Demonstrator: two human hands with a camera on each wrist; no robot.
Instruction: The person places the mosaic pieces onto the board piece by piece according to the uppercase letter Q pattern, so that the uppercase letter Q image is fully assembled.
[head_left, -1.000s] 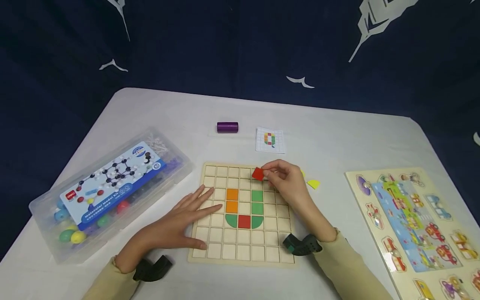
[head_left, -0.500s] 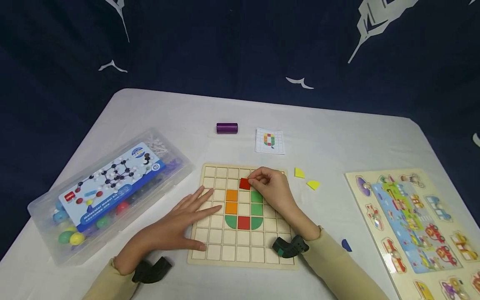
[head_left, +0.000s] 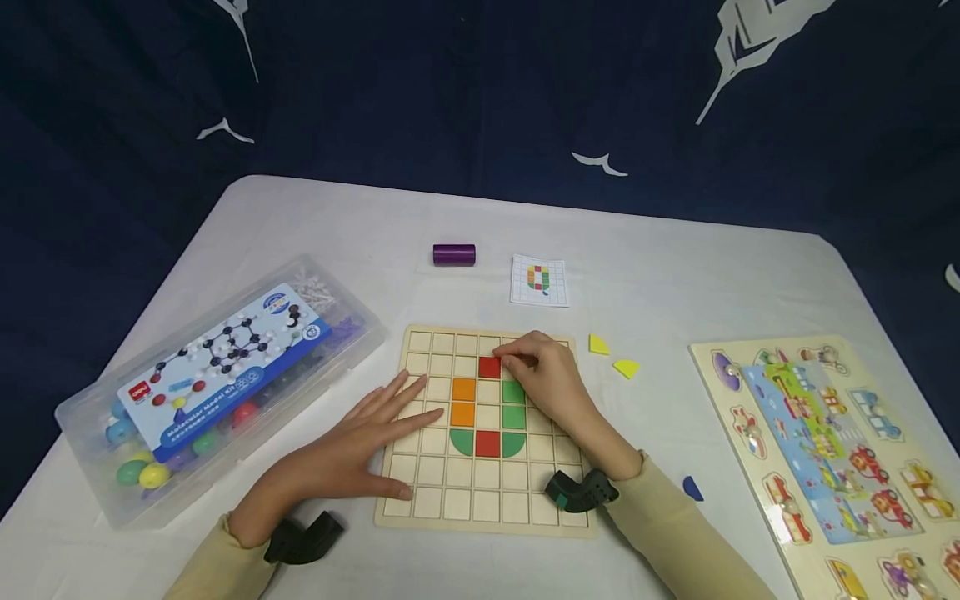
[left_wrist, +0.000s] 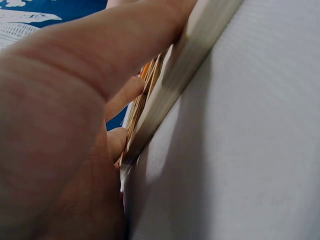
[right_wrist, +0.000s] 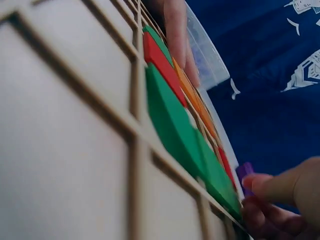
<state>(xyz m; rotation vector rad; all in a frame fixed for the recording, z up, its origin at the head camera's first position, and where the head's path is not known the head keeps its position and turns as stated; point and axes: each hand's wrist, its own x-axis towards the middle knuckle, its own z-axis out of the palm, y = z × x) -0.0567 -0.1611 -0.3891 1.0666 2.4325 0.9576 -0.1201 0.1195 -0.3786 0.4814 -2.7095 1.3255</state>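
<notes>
A wooden grid board [head_left: 438, 524] lies flat in front of me. My right hand [head_left: 546, 373] has thumb and index finger at the upper right corner of a red square tile [head_left: 489, 367], which sits level in a cell above the pattern. Below it are two orange tiles [head_left: 463, 402], two green square tiles [head_left: 513, 404], two rounded green pieces [head_left: 462, 442] and a second red tile [head_left: 488, 443]. My left hand [head_left: 352, 442] rests with spread fingers on the board's left side; in the left wrist view its thumb [left_wrist: 100, 55] lies along the wooden edge [left_wrist: 175, 85].
Two yellow pieces [head_left: 626, 368] and a blue piece [head_left: 692, 488] lie right of the board. Behind it are a pattern card [head_left: 555, 292] and a purple cylinder [head_left: 454, 255]. A clear molecular model kit box [head_left: 225, 392] stands left, a picture puzzle board [head_left: 708, 367] right.
My right hand has carried the red tile left and lowered it into a cell, where it now lies level. The left hand has stayed put.
</notes>
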